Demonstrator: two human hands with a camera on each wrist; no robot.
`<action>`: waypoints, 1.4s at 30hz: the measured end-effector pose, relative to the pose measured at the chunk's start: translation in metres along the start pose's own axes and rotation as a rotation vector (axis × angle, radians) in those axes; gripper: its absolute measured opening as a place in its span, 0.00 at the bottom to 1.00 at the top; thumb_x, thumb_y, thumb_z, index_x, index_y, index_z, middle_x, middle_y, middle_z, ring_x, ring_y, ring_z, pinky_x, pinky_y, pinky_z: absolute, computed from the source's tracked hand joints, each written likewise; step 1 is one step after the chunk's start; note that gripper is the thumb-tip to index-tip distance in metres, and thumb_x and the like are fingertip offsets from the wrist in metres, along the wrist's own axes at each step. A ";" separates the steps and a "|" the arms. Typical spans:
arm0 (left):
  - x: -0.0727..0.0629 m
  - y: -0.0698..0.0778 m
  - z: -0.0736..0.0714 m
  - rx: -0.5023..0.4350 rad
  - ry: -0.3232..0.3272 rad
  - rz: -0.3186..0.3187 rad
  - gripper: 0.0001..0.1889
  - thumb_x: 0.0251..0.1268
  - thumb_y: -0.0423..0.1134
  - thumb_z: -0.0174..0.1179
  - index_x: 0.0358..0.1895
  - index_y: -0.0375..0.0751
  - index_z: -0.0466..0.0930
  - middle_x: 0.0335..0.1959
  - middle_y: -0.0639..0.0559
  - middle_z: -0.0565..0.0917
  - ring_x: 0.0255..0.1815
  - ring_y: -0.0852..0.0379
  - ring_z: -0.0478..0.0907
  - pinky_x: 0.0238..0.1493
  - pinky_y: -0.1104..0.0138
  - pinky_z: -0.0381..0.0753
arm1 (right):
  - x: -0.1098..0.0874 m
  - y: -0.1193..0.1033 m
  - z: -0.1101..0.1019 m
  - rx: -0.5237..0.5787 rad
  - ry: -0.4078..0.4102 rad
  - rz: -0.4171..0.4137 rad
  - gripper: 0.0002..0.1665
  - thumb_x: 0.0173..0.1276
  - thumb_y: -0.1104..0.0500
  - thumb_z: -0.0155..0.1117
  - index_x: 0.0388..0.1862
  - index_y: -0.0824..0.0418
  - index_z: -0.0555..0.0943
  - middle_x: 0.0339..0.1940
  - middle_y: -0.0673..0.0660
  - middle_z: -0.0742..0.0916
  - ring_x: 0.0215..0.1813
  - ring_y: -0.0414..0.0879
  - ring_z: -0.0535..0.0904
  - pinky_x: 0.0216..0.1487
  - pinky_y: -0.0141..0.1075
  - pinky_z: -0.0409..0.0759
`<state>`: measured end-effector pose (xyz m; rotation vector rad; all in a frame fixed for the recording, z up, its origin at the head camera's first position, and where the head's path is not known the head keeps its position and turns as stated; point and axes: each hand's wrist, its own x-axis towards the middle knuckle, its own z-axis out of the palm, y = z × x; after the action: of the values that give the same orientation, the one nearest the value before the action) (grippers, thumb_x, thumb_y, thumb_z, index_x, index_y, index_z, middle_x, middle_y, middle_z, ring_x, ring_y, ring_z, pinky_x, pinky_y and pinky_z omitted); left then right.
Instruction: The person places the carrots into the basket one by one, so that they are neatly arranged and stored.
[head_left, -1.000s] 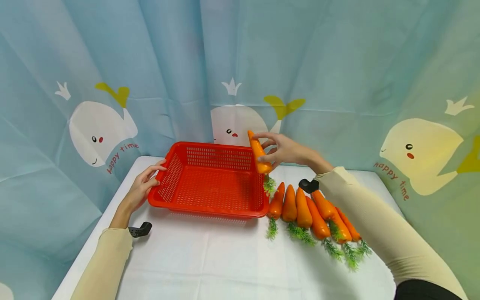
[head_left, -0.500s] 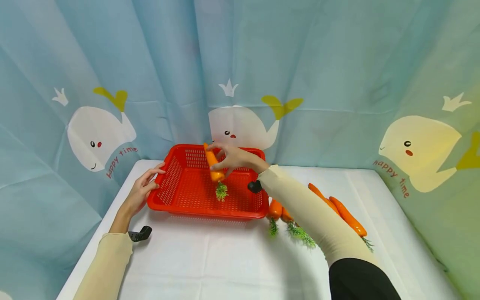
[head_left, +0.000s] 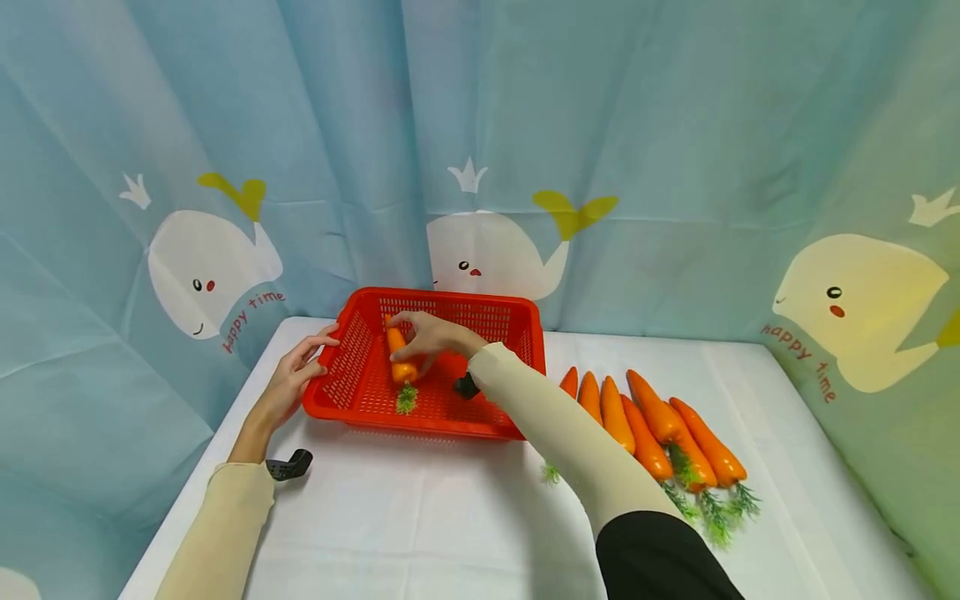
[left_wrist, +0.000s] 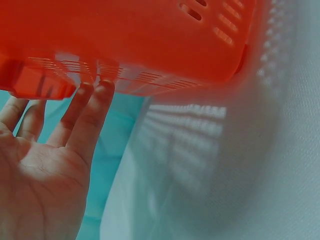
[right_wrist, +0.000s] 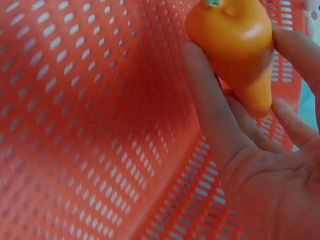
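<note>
In the head view, a red plastic basket [head_left: 450, 427] with slotted walls stands at the back of the table. My left hand [head_left: 288, 375] holds its left rim. In the left wrist view, two fingers [left_wrist: 90, 117] reach up against the outer wall, and the other fingertips are hidden behind the rim. My right hand [head_left: 427, 337] is inside the basket and grips an orange carrot [head_left: 400, 354] near the left wall. The carrot's thick end, with a green tuft, points toward me. The right wrist view shows fingers on both sides of the carrot [right_wrist: 240, 45].
Several carrots [head_left: 648, 442] with green tops lie in a row right of the basket, partly overlapping. My right sleeve [head_left: 562, 433] hides some of them. A white cloth [head_left: 360, 525] covers the table. Behind it hangs a blue curtain [head_left: 660, 167] with whale prints.
My right hand has carried the carrot leftward from above the basket's right rim, then lowered it inside near the left wall. The left hand has stayed at the rim.
</note>
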<state>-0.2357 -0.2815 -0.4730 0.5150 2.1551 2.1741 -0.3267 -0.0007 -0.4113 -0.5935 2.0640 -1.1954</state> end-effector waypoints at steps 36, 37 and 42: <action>0.002 -0.002 0.001 -0.015 0.007 0.000 0.22 0.67 0.22 0.43 0.64 0.26 0.67 0.83 0.42 0.53 0.81 0.41 0.49 0.59 0.70 0.80 | 0.035 0.004 0.035 0.124 -0.018 0.111 0.48 0.65 0.64 0.75 0.80 0.59 0.61 0.51 0.63 0.78 0.40 0.55 0.87 0.50 0.53 0.86; 0.002 -0.002 0.001 -0.016 0.006 0.004 0.22 0.67 0.22 0.43 0.64 0.25 0.67 0.83 0.41 0.53 0.81 0.41 0.49 0.59 0.70 0.80 | 0.035 0.004 0.035 0.117 -0.013 0.111 0.47 0.65 0.64 0.75 0.79 0.59 0.62 0.51 0.63 0.78 0.40 0.54 0.87 0.50 0.53 0.86; 0.001 -0.003 0.001 -0.021 0.013 -0.006 0.22 0.68 0.22 0.43 0.65 0.24 0.66 0.83 0.41 0.53 0.81 0.41 0.49 0.59 0.70 0.80 | 0.036 0.003 0.039 0.069 -0.001 0.107 0.47 0.66 0.61 0.75 0.79 0.60 0.62 0.52 0.62 0.78 0.42 0.53 0.85 0.51 0.51 0.86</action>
<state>-0.2366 -0.2802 -0.4754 0.4943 2.1350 2.2001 -0.3222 -0.0450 -0.4396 -0.4459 2.0186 -1.1986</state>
